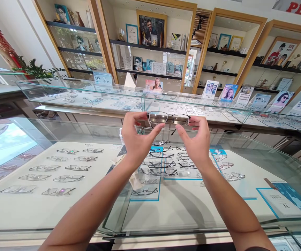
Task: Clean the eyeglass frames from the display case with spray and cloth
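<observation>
Both my hands hold up a pair of thin dark-framed glasses above a glass display counter. My left hand pinches the left end of the frame between thumb and fingers. At the right end, my right hand grips the same way, thumb under the lens. The lenses face away from me and one temple hangs down between my hands. Below my hands, inside the counter, several pairs of glasses lie in rows on white and blue-edged trays.
More glasses lie in rows at the counter's left. A second glass counter runs behind, with small advert cards on top. Wooden wall shelves hold framed pictures and trophies. A plant stands at the far left.
</observation>
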`<state>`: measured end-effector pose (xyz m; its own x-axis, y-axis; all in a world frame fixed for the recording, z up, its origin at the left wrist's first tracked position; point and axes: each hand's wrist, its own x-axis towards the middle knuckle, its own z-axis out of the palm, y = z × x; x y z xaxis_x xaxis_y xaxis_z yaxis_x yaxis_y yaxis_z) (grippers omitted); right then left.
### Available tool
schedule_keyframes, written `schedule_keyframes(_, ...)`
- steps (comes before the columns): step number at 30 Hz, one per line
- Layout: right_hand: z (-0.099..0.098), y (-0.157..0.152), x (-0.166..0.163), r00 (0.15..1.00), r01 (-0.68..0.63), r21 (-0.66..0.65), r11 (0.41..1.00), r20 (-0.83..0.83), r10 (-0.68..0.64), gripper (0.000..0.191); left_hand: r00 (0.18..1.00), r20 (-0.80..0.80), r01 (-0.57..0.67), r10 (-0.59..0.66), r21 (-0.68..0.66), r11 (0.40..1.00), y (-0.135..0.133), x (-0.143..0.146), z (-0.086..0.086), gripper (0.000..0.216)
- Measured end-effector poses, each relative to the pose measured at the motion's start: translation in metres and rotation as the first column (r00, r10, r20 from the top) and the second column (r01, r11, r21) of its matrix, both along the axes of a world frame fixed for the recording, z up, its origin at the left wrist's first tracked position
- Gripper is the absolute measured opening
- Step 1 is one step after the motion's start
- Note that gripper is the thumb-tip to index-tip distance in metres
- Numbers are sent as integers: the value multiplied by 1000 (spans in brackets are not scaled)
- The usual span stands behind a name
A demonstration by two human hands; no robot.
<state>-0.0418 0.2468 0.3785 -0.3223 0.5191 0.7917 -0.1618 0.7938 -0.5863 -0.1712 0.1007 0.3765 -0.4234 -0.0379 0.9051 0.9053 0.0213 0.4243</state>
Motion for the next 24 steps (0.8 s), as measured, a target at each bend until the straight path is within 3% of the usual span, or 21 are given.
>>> schedule_keyframes(24,0,0,-1,999,-17,-37,999,43,19,41,994,-88,-62,60,-11,998,-2,1,1,52)
